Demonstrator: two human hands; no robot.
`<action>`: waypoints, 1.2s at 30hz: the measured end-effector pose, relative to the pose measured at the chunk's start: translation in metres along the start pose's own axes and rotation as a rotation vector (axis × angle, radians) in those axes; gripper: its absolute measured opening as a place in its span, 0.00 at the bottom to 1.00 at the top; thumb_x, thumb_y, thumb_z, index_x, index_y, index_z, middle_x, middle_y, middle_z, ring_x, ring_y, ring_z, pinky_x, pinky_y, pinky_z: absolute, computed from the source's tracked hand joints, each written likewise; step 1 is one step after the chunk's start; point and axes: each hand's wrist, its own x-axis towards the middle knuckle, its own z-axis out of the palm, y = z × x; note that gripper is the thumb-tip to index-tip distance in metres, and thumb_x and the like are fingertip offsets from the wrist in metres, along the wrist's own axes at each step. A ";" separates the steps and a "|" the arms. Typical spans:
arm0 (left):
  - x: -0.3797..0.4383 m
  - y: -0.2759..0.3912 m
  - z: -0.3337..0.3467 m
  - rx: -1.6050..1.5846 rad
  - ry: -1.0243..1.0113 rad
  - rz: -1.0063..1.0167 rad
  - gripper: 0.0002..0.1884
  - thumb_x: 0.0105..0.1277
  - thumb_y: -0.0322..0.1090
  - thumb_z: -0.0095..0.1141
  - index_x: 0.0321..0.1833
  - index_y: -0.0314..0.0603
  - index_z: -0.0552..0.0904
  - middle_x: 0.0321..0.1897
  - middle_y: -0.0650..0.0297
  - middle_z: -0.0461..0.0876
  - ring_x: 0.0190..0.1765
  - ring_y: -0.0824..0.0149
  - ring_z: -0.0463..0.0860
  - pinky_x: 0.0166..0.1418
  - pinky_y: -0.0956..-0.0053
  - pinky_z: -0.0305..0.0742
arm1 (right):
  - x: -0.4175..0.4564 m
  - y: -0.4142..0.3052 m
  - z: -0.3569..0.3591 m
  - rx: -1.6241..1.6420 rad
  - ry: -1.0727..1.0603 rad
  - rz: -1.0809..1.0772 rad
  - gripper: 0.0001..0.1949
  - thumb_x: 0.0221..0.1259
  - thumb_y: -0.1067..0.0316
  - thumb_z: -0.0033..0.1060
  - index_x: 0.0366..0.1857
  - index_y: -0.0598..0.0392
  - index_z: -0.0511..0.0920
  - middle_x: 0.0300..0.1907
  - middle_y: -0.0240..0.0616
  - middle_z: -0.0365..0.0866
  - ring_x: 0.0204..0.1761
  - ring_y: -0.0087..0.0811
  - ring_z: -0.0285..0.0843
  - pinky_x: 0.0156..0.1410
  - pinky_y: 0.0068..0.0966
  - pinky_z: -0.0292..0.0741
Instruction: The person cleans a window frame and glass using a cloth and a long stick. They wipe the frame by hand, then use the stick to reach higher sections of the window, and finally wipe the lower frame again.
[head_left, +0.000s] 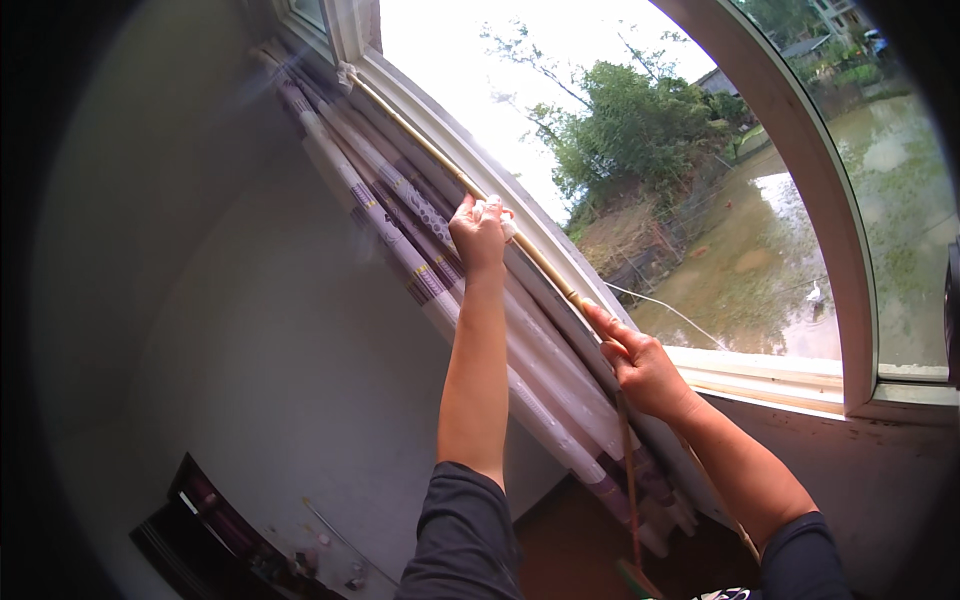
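A long thin bamboo pole (544, 262) slants along the window frame's left side. My left hand (480, 236) grips it near the middle, with a crumpled white cloth or tissue (507, 225) between the fingers. Lower down, my right hand (641, 367) is closed around the same pole, its index finger stretched along the shaft. White material (346, 75) is bunched at the pole's upper end, touching the frame's upper left corner. Past my right hand, the pole's lower part runs behind my forearm.
Gathered purple-and-white curtains (420, 270) hang left of the window frame (840, 195). A broom-like handle (628, 472) leans below them, above the brown floor (559, 551). Outside lie a pond (742, 300) and trees (622, 127). A dark object (217, 525) is at lower left.
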 end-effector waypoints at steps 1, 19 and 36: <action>0.003 0.001 0.001 0.000 -0.009 0.011 0.33 0.66 0.28 0.53 0.69 0.20 0.54 0.22 0.60 0.80 0.18 0.76 0.72 0.17 0.80 0.63 | 0.000 0.001 0.000 0.016 0.007 -0.001 0.28 0.62 0.84 0.38 0.68 0.53 0.64 0.69 0.41 0.65 0.71 0.27 0.57 0.71 0.20 0.56; 0.073 -0.062 0.017 0.448 0.171 0.292 0.10 0.63 0.23 0.52 0.25 0.35 0.68 0.16 0.64 0.73 0.17 0.72 0.73 0.17 0.74 0.65 | 0.040 0.004 -0.028 0.107 -0.030 0.197 0.27 0.66 0.78 0.45 0.69 0.41 0.65 0.42 0.24 0.76 0.31 0.15 0.57 0.35 0.15 0.63; 0.028 -0.036 0.011 0.126 -0.048 -0.078 0.06 0.63 0.26 0.55 0.33 0.30 0.73 0.16 0.61 0.77 0.15 0.72 0.74 0.13 0.78 0.63 | 0.009 0.017 -0.005 -0.580 0.130 0.100 0.31 0.62 0.75 0.45 0.70 0.33 0.61 0.33 0.54 0.82 0.36 0.51 0.82 0.46 0.41 0.76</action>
